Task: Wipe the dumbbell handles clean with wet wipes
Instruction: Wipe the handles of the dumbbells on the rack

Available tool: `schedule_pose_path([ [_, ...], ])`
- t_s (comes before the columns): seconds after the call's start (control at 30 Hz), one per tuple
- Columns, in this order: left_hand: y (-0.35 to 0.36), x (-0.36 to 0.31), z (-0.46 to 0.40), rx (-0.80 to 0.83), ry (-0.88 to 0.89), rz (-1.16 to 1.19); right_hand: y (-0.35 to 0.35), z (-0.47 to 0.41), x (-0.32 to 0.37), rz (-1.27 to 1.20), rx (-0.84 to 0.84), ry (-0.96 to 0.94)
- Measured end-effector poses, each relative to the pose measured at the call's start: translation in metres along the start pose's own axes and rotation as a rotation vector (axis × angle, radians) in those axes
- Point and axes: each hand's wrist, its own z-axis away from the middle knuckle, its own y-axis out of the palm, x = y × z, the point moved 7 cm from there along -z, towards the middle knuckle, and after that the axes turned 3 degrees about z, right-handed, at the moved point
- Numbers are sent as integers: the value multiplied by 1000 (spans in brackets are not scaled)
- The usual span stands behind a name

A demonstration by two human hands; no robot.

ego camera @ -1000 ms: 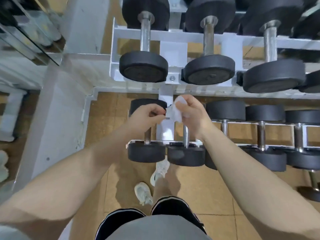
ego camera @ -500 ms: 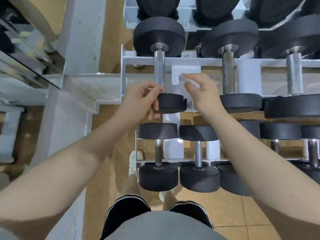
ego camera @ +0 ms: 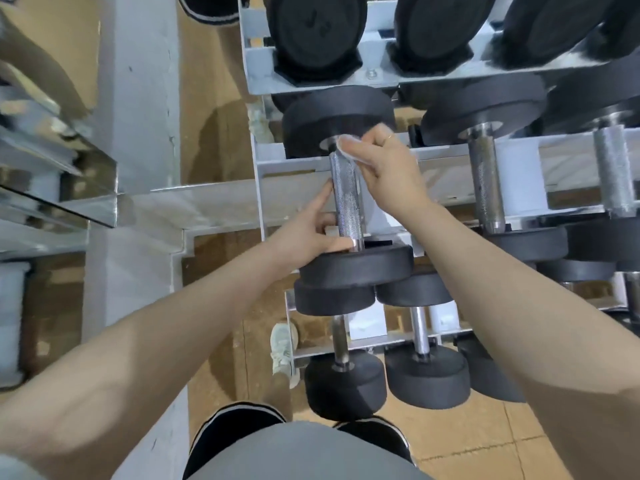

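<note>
Hands on the Middle-Shelf Dumbbell

Shorts, dark with a pale trim, and a grey shirt hem filled the bottom of the view; beyond them a pale shoe point(ego camera: 284, 348) stood on the tan floor beside the white rack point(ego camera: 258, 181); on the lowest shelf small dumbbells point(ego camera: 344, 375) lay side by side. Higher up, the left hand point(ego camera: 306, 233) rested against the near end of the knurled handle point(ego camera: 345, 199) of the leftmost middle-shelf dumbbell point(ego camera: 356, 263), thumb curled toward the collar, index finger stretched along the bar's left side. Farther along the same handle, the right hand point(ego camera: 388, 168) pinched a white wet wipe point(ego camera: 349, 148) and pressed it to the bar's far end, just under the far black plate. Neighbouring dumbbells point(ego camera: 485, 188) lay to the right; larger black weights sat on the top shelf.
</note>
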Motion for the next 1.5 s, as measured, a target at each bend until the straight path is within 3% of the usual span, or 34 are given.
schedule_pose_path([
  [0.33, -6, 10, -4, 7, -8, 31, 20, 50, 7, -55, 374, -362],
  [0.4, -5, 12, -5, 2, -8, 29, 16, 34, 1, -18, 298, -246],
  [0.5, -7, 14, -7, -10, -14, 23, -7, 7, -8, -77, -51, -127],
  [0.57, -8, 15, -7, -16, -22, 23, -5, -1, -12, -63, -133, -104],
  [0.67, -7, 13, -6, -22, -32, 31, 5, 6, -11, -169, -97, -208],
  [0.77, -6, 12, -6, -33, -15, 31, 15, 31, -8, -281, 186, -262],
  [0.9, -8, 13, -7, -38, -9, 15, 26, 59, -13, -341, 589, -157],
  [0.97, -8, 11, -7, -53, 0, 33, 17, 45, -17, -406, 488, -45],
  [1.03, -10, 7, -7, -83, 9, 58, 2, 20, -36, -464, 154, 165],
  [1.1, -14, 5, -7, -134, 15, 51, 6, 6, -50, -610, 17, 392],
  [1.17, -16, 5, -8, -170, 17, 3, 26, 0, -47, -797, 82, 515],
  [1.23, -15, 4, -9, -177, 27, -10, 34, 5, -44, -814, 142, 542],
  [1.4, -13, 2, -10, -154, 57, 58, 58, 60, -49, -459, 614, 525],
  [1.43, -14, 3, -10, -155, 56, 67, 61, 62, -49, -421, 639, 537],
  [1.5, -14, 4, -11, -161, 53, 78, 55, 47, -49, -480, 530, 635],
])
